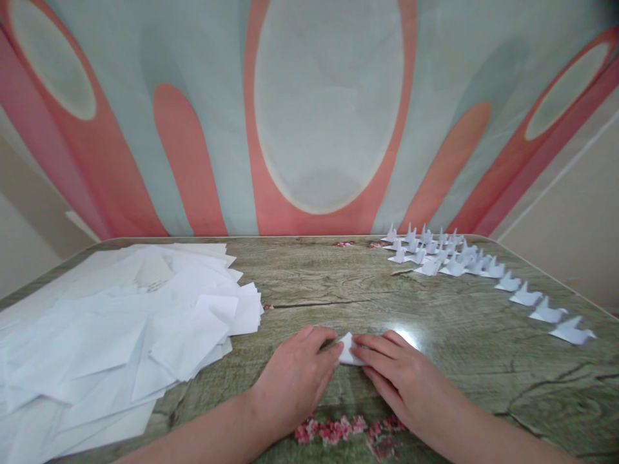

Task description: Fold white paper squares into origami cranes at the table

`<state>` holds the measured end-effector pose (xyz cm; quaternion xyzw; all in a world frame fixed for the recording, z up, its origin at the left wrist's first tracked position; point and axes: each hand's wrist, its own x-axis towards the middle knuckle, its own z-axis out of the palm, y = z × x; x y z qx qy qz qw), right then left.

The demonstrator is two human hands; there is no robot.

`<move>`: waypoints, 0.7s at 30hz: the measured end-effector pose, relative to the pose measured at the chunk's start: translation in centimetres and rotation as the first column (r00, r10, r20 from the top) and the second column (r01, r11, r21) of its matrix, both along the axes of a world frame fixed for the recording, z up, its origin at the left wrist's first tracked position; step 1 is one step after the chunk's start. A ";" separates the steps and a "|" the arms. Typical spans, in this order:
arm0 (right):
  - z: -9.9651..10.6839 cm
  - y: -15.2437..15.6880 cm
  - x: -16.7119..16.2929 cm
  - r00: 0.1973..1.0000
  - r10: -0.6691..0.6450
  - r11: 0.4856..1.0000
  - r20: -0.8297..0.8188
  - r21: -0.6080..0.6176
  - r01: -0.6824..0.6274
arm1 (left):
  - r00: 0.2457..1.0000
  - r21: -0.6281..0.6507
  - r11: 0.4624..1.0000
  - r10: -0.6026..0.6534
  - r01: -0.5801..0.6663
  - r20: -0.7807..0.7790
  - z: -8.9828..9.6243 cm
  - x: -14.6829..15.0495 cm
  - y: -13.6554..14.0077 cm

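Observation:
A small folded piece of white paper point(349, 352) lies near the front middle of the table, its pointed tip facing away from me. My left hand point(300, 368) grips its left side, with thumb and fingers bent together at the edge. From the other side, the fingertips of my right hand point(403, 374) press on the paper's right part, fingers held close together. Between them the hands cover both ends of the paper, so its full shape is hidden.
A wide, loose pile of white paper sheets point(111, 335) covers the table's left. Several folded white paper birds point(525, 295) stand in rows at the back right, one line running toward me. The wood-patterned table point(309, 277) meets a pink-and-grey patterned backdrop point(329, 129).

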<state>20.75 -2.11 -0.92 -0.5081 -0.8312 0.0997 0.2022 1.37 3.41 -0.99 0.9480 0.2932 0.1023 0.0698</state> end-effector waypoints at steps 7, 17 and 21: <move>0.0 0.1 0.2 1.000 0.028 1.000 0.001 -0.001 -0.028 | 1.000 -0.004 1.000 -0.014 0.014 -0.023 0.2 0.0 0.0; -0.2 0.2 0.3 1.000 0.022 0.997 -0.001 0.072 -0.022 | 1.000 -0.011 1.000 -0.007 0.007 -0.012 0.1 0.0 0.0; -0.2 0.1 0.2 0.999 0.029 0.995 0.029 0.093 -0.032 | 1.000 -0.013 1.000 0.002 -0.002 -0.022 0.1 0.0 0.0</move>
